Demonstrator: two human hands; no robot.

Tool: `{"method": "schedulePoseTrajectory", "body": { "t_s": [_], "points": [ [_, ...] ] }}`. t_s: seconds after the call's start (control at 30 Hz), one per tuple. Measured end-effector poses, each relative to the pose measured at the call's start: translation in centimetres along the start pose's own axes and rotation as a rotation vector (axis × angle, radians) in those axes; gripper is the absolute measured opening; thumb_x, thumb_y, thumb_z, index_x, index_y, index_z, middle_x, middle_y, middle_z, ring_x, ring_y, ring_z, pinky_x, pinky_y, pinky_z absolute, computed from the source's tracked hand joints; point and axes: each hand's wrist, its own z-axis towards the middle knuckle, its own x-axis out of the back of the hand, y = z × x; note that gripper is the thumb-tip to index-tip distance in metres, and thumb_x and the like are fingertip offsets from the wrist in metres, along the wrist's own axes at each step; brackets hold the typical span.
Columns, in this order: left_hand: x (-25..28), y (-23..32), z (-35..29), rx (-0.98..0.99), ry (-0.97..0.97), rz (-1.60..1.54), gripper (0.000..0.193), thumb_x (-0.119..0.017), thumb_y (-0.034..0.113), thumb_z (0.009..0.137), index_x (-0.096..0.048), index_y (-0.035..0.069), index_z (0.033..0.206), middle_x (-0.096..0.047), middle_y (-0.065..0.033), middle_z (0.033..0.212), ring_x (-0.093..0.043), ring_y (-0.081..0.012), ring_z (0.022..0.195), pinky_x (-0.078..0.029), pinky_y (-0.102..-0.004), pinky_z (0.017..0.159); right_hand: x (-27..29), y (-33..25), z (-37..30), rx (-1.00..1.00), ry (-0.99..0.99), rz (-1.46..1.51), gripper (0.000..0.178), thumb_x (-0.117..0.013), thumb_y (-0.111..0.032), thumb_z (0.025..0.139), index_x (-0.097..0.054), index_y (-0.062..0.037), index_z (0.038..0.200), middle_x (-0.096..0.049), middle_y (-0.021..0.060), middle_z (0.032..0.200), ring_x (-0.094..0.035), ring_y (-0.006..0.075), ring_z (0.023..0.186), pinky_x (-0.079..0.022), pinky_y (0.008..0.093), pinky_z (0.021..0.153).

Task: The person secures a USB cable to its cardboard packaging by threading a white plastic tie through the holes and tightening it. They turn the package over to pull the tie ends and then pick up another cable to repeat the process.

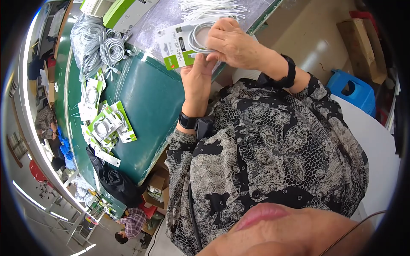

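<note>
A white and green cardboard packaging card (172, 46) is held over the table, its lower edge gripped by my left hand (197, 83) with the thumb up against it. On the card's right part lies a coiled white USB cable (192, 37), one plug near the top and another by the lower edge. My right hand (235, 45) is closed at the right side of the coil, fingers pinched there. What exactly sits between those fingertips is hidden. Just beyond the card, a bundle of thin white ties (209, 8) is spread on the grey surface.
Coiled grey-white cables (89, 45) lie in clear plastic at the left. Nearer me, carded cables (104, 124) are piled on the green tabletop (145, 96). Green and white boxes (128, 16) stand at the back. A blue stool (352, 91) and a cardboard box (361, 51) are at right.
</note>
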Motion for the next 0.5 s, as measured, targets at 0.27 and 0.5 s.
{"method": "schedulePoseTrajectory", "body": {
  "t_s": [0.27, 0.5],
  "points": [
    [-0.9, 0.8, 0.4, 0.096, 0.098, -0.025, 0.031, -0.050, 0.006, 0.095, -0.047, -0.002, 0.124, -0.057, -0.0139, 0.122, -0.058, -0.0279, 0.110, -0.047, -0.0475, 0.097, 0.5, 2.2, -0.3, 0.174, -0.107, -0.002, 0.007, -0.062, -0.009, 0.079, -0.055, -0.0104, 0.081, -0.052, 0.0008, 0.088, -0.050, 0.0212, 0.095, -0.031, 0.0416, 0.106],
    [-1.1, 1.0, 0.1, 0.078, 0.046, 0.021, 0.036, -0.050, 0.002, 0.093, -0.043, -0.001, 0.129, -0.055, -0.0135, 0.124, -0.056, -0.0291, 0.112, -0.046, -0.0495, 0.100, 1.1, 2.4, -0.4, 0.205, -0.018, -0.064, 0.018, -0.064, -0.005, 0.075, -0.061, -0.0101, 0.092, -0.053, 0.0017, 0.104, -0.047, 0.0226, 0.108, -0.034, 0.0406, 0.106]
  ]
}}
